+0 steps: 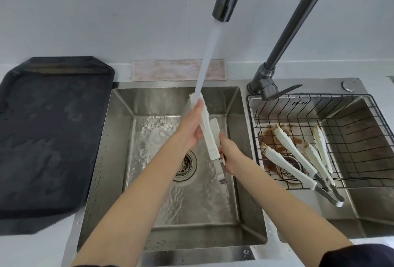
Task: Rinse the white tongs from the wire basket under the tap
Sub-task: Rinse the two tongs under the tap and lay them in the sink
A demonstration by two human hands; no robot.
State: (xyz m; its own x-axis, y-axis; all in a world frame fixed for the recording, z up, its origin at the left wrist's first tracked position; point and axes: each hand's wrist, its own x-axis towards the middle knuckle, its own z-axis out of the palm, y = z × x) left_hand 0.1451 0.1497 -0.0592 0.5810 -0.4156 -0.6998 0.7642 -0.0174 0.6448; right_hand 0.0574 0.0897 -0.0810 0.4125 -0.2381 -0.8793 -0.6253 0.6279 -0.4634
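Observation:
White tongs point(210, 139) are held over the left sink basin point(119, 130), tips up under the water stream point(207, 60) from the tap spout point(222, 11). My left hand point(191, 126) grips the upper part of one arm, its thumb near the tip. My right hand point(229, 151) grips the lower handle end, where a metal part sticks out below. The wire basket point(360, 139) in the right basin holds two more white tongs point(292, 149) with brown-stained tips.
A black tray point(49, 134) lies on the counter to the left of the sink. A pinkish cloth point(170, 70) lies behind the basin. The tap base and lever point(268, 87) stand between the basins. Water pools around the drain point(184, 164).

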